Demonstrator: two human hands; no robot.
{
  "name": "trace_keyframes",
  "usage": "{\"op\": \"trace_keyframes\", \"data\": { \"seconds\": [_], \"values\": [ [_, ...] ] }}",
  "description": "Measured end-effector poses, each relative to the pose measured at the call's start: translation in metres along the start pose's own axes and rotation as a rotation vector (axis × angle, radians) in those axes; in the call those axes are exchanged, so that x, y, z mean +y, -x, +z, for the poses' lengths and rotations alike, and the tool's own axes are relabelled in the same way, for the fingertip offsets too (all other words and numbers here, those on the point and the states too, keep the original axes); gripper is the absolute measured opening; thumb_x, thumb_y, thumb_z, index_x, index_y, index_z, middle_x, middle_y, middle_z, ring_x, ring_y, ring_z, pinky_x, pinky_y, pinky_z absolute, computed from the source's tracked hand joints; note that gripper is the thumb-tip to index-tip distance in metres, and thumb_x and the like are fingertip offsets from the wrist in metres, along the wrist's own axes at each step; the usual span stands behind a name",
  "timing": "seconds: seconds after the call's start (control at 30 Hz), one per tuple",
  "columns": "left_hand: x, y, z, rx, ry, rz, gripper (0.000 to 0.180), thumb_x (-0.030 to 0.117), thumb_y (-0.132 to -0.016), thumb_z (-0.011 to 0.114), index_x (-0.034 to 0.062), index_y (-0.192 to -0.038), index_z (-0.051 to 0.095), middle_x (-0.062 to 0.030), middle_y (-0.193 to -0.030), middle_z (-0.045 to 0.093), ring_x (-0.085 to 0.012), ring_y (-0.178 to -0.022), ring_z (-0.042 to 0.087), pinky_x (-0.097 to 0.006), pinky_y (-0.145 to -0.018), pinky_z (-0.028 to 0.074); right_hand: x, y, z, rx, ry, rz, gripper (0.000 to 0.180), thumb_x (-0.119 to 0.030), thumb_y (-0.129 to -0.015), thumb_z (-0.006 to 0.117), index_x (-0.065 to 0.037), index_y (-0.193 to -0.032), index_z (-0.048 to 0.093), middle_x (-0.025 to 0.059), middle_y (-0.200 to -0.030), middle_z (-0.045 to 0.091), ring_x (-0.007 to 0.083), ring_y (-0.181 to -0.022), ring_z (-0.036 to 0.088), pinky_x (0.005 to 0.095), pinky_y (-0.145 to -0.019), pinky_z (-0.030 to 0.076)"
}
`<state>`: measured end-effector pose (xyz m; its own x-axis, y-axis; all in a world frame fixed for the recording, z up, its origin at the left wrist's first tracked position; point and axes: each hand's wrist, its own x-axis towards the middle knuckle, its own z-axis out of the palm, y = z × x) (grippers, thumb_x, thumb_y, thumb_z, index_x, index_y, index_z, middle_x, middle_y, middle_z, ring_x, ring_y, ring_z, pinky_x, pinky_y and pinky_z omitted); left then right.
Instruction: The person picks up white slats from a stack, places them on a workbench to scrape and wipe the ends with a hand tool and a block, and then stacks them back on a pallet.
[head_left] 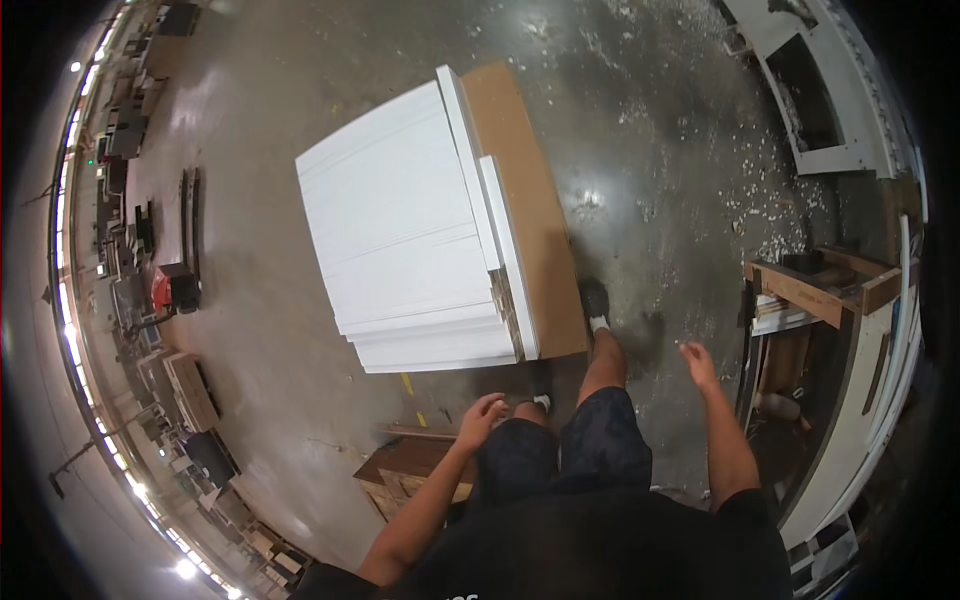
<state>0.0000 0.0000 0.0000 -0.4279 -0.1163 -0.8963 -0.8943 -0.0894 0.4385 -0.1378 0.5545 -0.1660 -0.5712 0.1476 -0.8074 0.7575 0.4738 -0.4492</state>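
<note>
White boards point(405, 215) lie stacked on brown board point(522, 170), leaving strip along its right edge bare. Left hand point(482, 420): fingers loosely curled, empty, near white boards. Right hand point(700, 366): fingers loosely open, empty.

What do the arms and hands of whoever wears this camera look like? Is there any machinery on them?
No machinery shows: they are human arms. The left hand and right hand have no gloves, and the forearms are uncovered, with no cables visible. The black top has short sleeves in the same plain black.
</note>
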Motion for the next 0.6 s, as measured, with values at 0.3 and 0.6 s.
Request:
{"op": "trace_keyframes", "data": {
  "seconds": [0.3, 0.6],
  "values": [
    [-0.09, 0.031, -0.016, -0.02, -0.013, 0.347, 0.042, 0.029, -0.109, 0.065, -0.0004, -0.139, 0.064, -0.009, -0.112, 0.076, -0.0156, -0.094, 0.069, -0.031, -0.086, 0.056, 0.103, 0.231, 0.022, -0.077, -0.115, 0.062, 0.053, -0.044, -0.105, 0.068, -0.003, -0.137, 0.066, 0.0087, -0.118, 0.073, 0.0192, -0.109, 0.065, 0.0343, -0.097, 0.051],
    [-0.236, 0.118, -0.104, 0.135, 0.074, 0.122, 0.043, 0.032, -0.108, 0.067, -0.0018, -0.134, 0.066, -0.0091, -0.109, 0.076, -0.0138, -0.087, 0.069, -0.028, -0.08, 0.055, 0.203, 0.349, 0.036, -0.125, -0.272, 0.109, 0.038, -0.034, -0.107, 0.064, -0.002, -0.125, 0.072, 0.0034, -0.109, 0.075, 0.014, -0.099, 0.065, 0.0309, -0.092, 0.051]
  ]
}}
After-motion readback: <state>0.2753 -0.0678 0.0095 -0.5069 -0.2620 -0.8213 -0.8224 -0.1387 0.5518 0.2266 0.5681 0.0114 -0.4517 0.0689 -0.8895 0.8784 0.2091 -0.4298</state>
